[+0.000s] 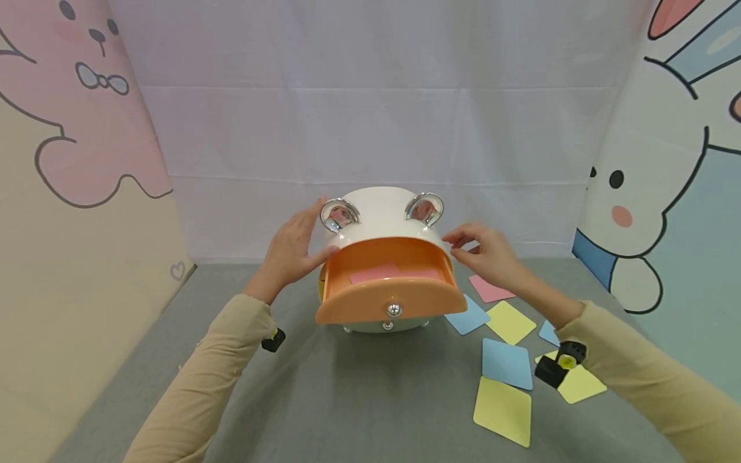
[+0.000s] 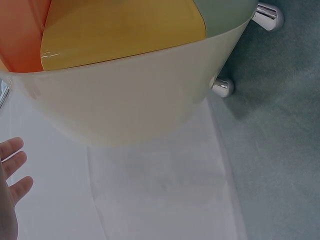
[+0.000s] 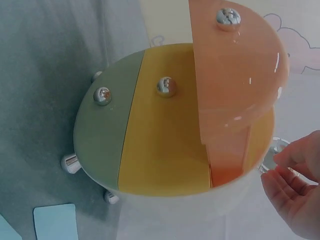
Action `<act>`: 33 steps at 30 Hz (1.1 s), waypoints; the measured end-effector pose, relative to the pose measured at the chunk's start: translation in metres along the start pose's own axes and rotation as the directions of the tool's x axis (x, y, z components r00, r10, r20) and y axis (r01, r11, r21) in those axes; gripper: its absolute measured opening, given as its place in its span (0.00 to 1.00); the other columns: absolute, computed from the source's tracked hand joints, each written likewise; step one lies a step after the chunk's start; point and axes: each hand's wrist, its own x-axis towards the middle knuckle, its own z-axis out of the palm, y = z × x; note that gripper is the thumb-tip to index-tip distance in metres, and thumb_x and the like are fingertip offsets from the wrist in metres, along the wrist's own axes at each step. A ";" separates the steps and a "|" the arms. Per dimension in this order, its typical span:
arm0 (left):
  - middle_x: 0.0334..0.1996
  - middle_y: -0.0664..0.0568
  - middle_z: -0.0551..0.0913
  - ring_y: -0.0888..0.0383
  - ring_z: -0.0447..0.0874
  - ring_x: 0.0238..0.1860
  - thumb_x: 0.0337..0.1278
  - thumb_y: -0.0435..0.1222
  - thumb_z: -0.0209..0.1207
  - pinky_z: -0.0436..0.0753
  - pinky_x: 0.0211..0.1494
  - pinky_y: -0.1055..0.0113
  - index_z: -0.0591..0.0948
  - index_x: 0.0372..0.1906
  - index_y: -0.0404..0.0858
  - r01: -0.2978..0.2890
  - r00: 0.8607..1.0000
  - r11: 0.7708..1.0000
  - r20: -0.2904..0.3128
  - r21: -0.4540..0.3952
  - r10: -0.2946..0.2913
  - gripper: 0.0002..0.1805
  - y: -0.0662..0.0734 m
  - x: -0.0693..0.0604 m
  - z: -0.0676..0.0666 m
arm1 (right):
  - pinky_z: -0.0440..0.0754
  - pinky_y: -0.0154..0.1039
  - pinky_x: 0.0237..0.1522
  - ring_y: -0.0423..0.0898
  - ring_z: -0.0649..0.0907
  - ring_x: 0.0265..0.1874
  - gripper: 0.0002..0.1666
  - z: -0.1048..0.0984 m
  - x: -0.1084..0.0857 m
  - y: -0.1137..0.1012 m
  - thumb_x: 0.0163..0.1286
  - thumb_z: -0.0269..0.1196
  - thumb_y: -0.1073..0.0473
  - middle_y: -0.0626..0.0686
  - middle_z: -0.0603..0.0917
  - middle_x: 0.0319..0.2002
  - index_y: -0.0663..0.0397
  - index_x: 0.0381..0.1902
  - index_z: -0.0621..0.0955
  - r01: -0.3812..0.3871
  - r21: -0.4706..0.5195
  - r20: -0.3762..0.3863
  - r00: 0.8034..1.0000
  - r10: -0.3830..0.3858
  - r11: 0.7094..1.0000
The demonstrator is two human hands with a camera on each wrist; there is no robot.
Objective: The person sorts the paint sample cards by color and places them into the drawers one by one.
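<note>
A small rounded white drawer cabinet (image 1: 379,209) with two silver ear-shaped rings stands on the grey table. Its top orange drawer (image 1: 359,305) is pulled out, with pink cards (image 1: 375,273) lying inside. Below it, the yellow drawer (image 3: 165,135) and the green drawer (image 3: 112,120) are closed, each with a silver knob. My left hand (image 1: 289,251) lies against the cabinet's left side near the ear, its fingers extended. At the right side, my right hand (image 1: 489,254) hovers close to the cabinet with bent fingers. Nothing shows between its thumb and fingers in the right wrist view.
Right of the cabinet, several loose cards lie spread on the table, among them a pink card (image 1: 491,289), a blue card (image 1: 507,363) and a yellow card (image 1: 503,411). A white curtain (image 1: 370,116) hangs behind; printed panels stand at both sides.
</note>
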 end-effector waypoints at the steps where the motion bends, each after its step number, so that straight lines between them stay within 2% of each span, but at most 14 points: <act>1: 0.65 0.45 0.63 0.45 0.67 0.58 0.53 0.67 0.41 0.66 0.59 0.50 0.51 0.71 0.41 0.000 1.000 1.000 -0.001 0.000 0.000 0.47 0.000 0.000 0.000 | 0.82 0.43 0.36 0.53 0.79 0.37 0.11 -0.002 0.000 0.001 0.60 0.58 0.71 0.60 0.79 0.39 0.67 0.42 0.79 -0.006 -0.007 0.000 1.000 0.006 1.000; 6: 0.64 0.45 0.65 0.45 0.67 0.58 0.53 0.66 0.43 0.67 0.59 0.50 0.51 0.71 0.42 0.003 1.000 1.000 -0.006 0.004 -0.003 0.47 -0.001 -0.001 0.000 | 0.82 0.43 0.37 0.52 0.79 0.37 0.12 -0.008 0.000 0.012 0.60 0.59 0.70 0.60 0.79 0.40 0.66 0.43 0.78 -0.032 -0.047 -0.006 0.999 0.032 0.998; 12: 0.64 0.45 0.65 0.45 0.67 0.58 0.53 0.67 0.41 0.67 0.58 0.50 0.51 0.71 0.42 0.000 1.000 1.000 -0.011 0.005 0.000 0.47 -0.002 -0.001 0.001 | 0.79 0.36 0.36 0.54 0.78 0.38 0.13 -0.017 -0.010 0.038 0.60 0.60 0.68 0.62 0.78 0.40 0.68 0.44 0.77 -0.074 -0.095 -0.006 0.997 0.073 0.993; 15: 0.64 0.45 0.64 0.45 0.67 0.58 0.53 0.67 0.40 0.67 0.59 0.50 0.51 0.71 0.41 -0.001 1.000 1.000 -0.008 0.000 0.001 0.47 -0.001 0.000 0.001 | 0.78 0.39 0.37 0.57 0.77 0.39 0.15 -0.020 -0.019 0.053 0.60 0.61 0.67 0.65 0.77 0.41 0.71 0.44 0.76 -0.107 -0.113 0.010 0.994 0.109 0.988; 17: 0.64 0.45 0.64 0.45 0.67 0.58 0.53 0.66 0.42 0.67 0.59 0.50 0.51 0.71 0.42 0.000 1.000 1.000 -0.004 -0.002 0.000 0.47 0.000 0.000 0.001 | 0.78 0.46 0.40 0.59 0.77 0.40 0.17 -0.020 -0.025 0.065 0.60 0.61 0.67 0.67 0.76 0.42 0.73 0.45 0.75 -0.144 -0.125 0.026 0.989 0.149 0.982; 21: 0.64 0.45 0.64 0.45 0.67 0.58 0.54 0.66 0.43 0.67 0.58 0.50 0.51 0.71 0.42 0.006 1.000 1.000 -0.001 -0.005 -0.006 0.47 0.000 0.000 0.001 | 0.75 0.54 0.44 0.62 0.76 0.42 0.22 -0.016 -0.035 0.098 0.61 0.61 0.63 0.70 0.75 0.43 0.76 0.47 0.72 -0.246 -0.147 0.042 0.966 0.254 0.958; 28: 0.64 0.44 0.64 0.45 0.66 0.59 0.52 0.69 0.37 0.67 0.59 0.50 0.51 0.71 0.41 0.012 1.000 1.000 0.004 0.000 -0.012 0.49 0.001 0.000 0.001 | 0.76 0.55 0.43 0.65 0.74 0.44 0.30 0.000 -0.051 0.156 0.62 0.60 0.57 0.75 0.73 0.46 0.79 0.51 0.69 -0.399 -0.179 -0.003 0.914 0.405 0.900; 33: 0.64 0.44 0.64 0.45 0.66 0.58 0.52 0.69 0.38 0.67 0.59 0.50 0.51 0.71 0.40 0.014 1.000 1.000 0.000 -0.001 -0.014 0.49 0.002 -0.001 0.000 | 0.74 0.57 0.46 0.68 0.72 0.47 0.35 0.014 -0.059 0.185 0.63 0.59 0.54 0.77 0.69 0.50 0.81 0.54 0.65 -0.456 -0.188 0.040 0.881 0.471 0.870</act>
